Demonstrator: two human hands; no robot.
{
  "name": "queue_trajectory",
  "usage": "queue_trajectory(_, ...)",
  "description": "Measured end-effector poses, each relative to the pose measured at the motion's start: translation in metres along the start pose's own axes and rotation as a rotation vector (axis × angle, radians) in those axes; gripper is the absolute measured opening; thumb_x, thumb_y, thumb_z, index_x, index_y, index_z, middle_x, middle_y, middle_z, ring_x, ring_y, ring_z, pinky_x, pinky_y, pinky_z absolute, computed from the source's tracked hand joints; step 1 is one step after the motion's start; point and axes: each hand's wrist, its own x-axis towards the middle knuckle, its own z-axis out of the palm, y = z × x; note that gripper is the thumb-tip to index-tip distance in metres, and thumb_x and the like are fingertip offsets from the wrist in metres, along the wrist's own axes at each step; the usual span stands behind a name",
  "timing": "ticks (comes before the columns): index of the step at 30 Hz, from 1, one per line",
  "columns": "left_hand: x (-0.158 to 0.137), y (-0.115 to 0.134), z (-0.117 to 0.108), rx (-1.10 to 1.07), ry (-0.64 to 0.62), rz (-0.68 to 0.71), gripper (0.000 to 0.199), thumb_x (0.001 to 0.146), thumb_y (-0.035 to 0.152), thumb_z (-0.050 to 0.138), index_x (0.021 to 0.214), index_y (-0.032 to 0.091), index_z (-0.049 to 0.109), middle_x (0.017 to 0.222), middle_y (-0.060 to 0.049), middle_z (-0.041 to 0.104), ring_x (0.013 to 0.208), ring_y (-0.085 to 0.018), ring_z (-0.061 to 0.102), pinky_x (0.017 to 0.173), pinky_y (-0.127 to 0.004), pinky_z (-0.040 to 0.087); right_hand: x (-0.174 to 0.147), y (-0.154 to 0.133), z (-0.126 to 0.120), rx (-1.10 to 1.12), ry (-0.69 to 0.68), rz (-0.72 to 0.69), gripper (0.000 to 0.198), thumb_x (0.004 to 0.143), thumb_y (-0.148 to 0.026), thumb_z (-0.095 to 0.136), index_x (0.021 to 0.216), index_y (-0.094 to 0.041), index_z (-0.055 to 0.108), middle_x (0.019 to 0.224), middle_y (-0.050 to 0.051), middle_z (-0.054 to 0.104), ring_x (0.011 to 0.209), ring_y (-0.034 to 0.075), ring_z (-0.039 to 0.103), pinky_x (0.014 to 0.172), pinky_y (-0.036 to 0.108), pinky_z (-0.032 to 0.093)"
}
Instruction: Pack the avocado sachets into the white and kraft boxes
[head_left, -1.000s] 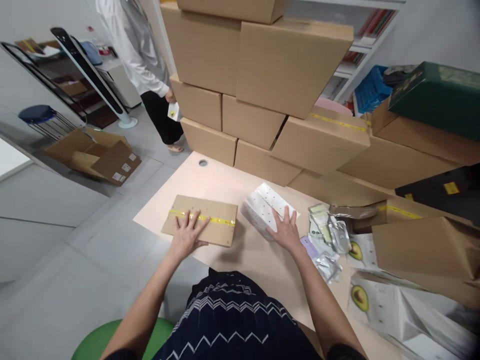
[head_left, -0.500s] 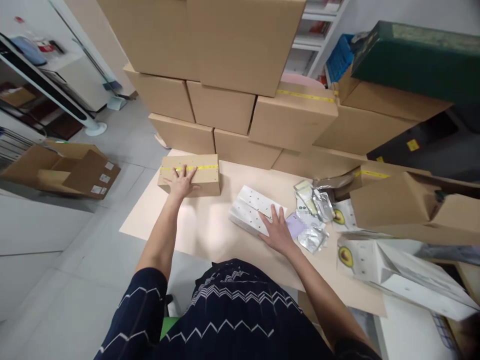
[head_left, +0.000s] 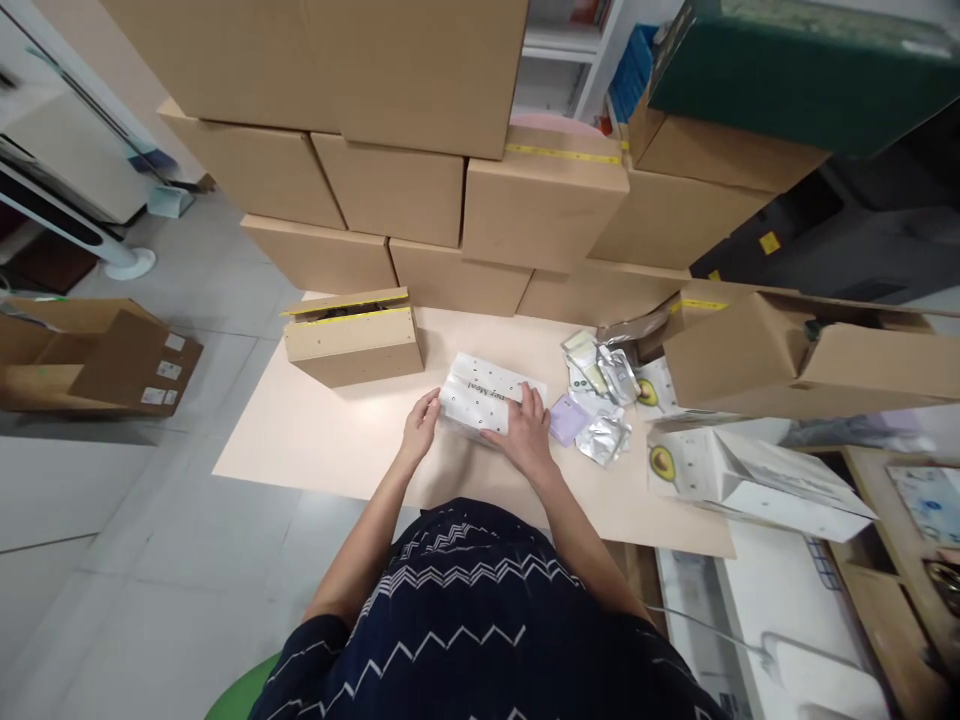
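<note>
A white printed box (head_left: 480, 395) with small dark marks lies on the pale tabletop in front of me. My right hand (head_left: 528, 430) grips its right end, thumb on the near side and fingers over the top. At the box's left end, my left hand (head_left: 422, 424) presses its fingers against the corner. Farther left stands a brown cardboard box (head_left: 352, 345) with yellow tape along its top flaps, which are slightly parted; I cannot make out the dark contents. Right of the white box lie a lilac packet (head_left: 568, 419) and several silver pouches (head_left: 604, 437).
Stacked brown cartons (head_left: 390, 190) form a wall along the table's far side. On the right are a white avocado-print box (head_left: 757, 485) and an open carton (head_left: 750, 350). Another open carton (head_left: 142, 360) sits at the far left. The table's edge (head_left: 300, 488) runs close to my body.
My left hand has left the brown box and moved right to the white box. The brown box's top flaps have lifted apart. My right hand has stayed on the white box. The view has shifted.
</note>
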Motion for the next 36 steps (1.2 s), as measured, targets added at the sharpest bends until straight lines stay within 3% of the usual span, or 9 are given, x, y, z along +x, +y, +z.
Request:
queue_trajectory(4,0.009,0.014,-0.009,-0.048,-0.036,-0.049,0.070,0.089,0.073,0.046,0.127,0.018,0.068,0.127,-0.016,0.069,0.110,-0.027,0.067,0.090,-0.042,0.054,0.002,0.004,-0.006,-0.035,0.004,-0.049,0.065,0.085,-0.055,0.072,0.135,-0.015,0.059,0.166,0.022,0.019,0.153,0.044,0.013,0.115,0.071,0.021)
queue_trajectory(8,0.011,0.027,-0.008,-0.079,-0.033,-0.036,0.069,0.089,0.075,0.046,0.120,0.019,0.072,0.129,-0.015,0.069,0.114,-0.026,0.065,0.096,-0.042,0.052,-0.011,0.002,-0.023,-0.040,0.084,-0.098,0.058,0.079,-0.047,0.080,0.125,-0.016,0.064,0.162,0.022,0.029,0.151,0.044,0.018,0.115,0.069,0.023)
queue_trajectory(12,0.003,0.028,-0.014,-0.215,0.056,-0.029,0.070,0.092,0.074,0.036,0.088,0.016,0.075,0.124,-0.017,0.070,0.118,-0.027,0.064,0.098,-0.042,0.051,-0.043,0.002,-0.038,-0.048,0.188,-0.290,0.033,0.086,-0.044,0.074,0.108,-0.020,0.071,0.157,0.016,0.040,0.149,0.042,0.023,0.118,0.067,0.021)
queue_trajectory(16,-0.003,0.023,-0.027,-0.268,0.029,-0.037,0.063,0.087,0.073,0.050,0.062,0.017,0.065,0.106,-0.015,0.074,0.107,-0.026,0.067,0.094,-0.040,0.052,-0.060,0.008,-0.036,-0.016,0.161,-0.384,0.023,0.094,-0.034,0.063,0.111,-0.022,0.072,0.153,0.012,0.046,0.147,0.038,0.028,0.119,0.061,0.025)
queue_trajectory(20,-0.005,0.025,-0.027,-0.178,-0.006,-0.030,0.050,0.077,0.068,0.067,0.078,0.018,0.070,0.089,-0.007,0.073,0.088,-0.020,0.066,0.087,-0.034,0.051,-0.048,0.017,-0.023,0.087,0.186,-0.306,0.032,0.095,-0.033,0.058,0.123,-0.022,0.069,0.154,0.013,0.043,0.147,0.036,0.028,0.119,0.057,0.030)
queue_trajectory(23,-0.003,0.029,-0.018,-0.157,-0.014,-0.036,0.050,0.071,0.064,0.074,0.091,0.018,0.072,0.085,-0.004,0.072,0.080,-0.018,0.063,0.076,-0.030,0.050,-0.034,0.025,-0.016,0.232,0.260,-0.254,0.034,0.097,-0.040,0.054,0.121,-0.021,0.070,0.144,0.015,0.051,0.138,0.032,0.040,0.116,0.052,0.037)
queue_trajectory(28,0.001,0.035,-0.013,-0.140,-0.110,-0.037,0.048,0.071,0.063,0.076,0.084,0.017,0.074,0.069,0.000,0.066,0.066,-0.015,0.057,0.063,-0.027,0.044,-0.021,0.038,-0.022,0.585,0.429,0.065,0.049,0.090,-0.061,0.055,0.107,-0.017,0.067,0.113,0.016,0.063,0.109,0.030,0.059,0.100,0.050,0.050)
queue_trajectory(33,0.000,0.032,-0.022,-0.211,-0.121,-0.053,0.065,0.080,0.080,0.053,0.069,0.019,0.070,0.081,-0.007,0.072,0.079,-0.019,0.065,0.073,-0.031,0.050,-0.025,0.052,-0.040,1.305,0.204,0.247,0.064,0.088,-0.078,0.044,0.097,-0.019,0.066,0.106,0.012,0.068,0.093,0.023,0.066,0.074,0.037,0.057)
queue_trajectory(36,-0.003,0.029,-0.025,-0.262,-0.138,-0.066,0.068,0.081,0.083,0.048,0.060,0.020,0.065,0.090,-0.011,0.075,0.089,-0.023,0.068,0.079,-0.034,0.052,-0.024,0.059,-0.043,1.451,0.102,0.240,0.059,0.079,-0.077,0.060,0.085,-0.018,0.066,0.096,0.008,0.069,0.081,0.018,0.065,0.062,0.028,0.053)
